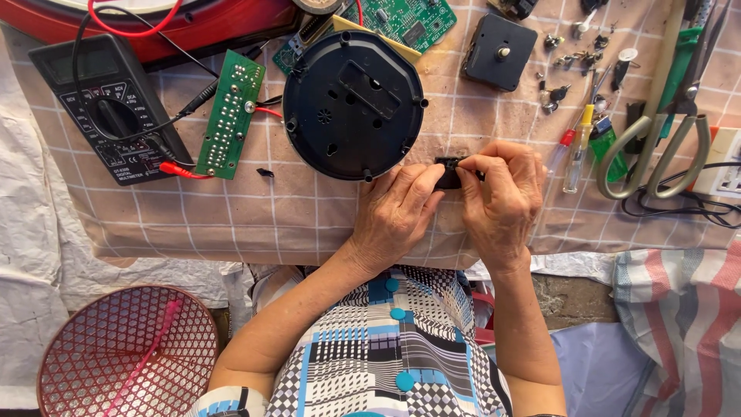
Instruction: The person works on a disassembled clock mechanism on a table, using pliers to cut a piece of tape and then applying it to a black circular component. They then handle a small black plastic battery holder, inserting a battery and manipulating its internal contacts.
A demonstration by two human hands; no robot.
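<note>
We pinch a small black part (448, 174) with both hands, left hand (397, 212) and right hand (502, 197); its long axis is hidden by fingers, near the desk's (231, 224) front edge.

Black round casing (353, 104), green circuit board (231, 113), beige checked tablecloth (231, 216), red mesh basket (127, 351).

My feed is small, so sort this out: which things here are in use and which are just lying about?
In use:
small black part, pinched between left hand and right hand
round black case, right beside the hands

Lying about:
meter
green board
scissors
square black box
red basket
</note>
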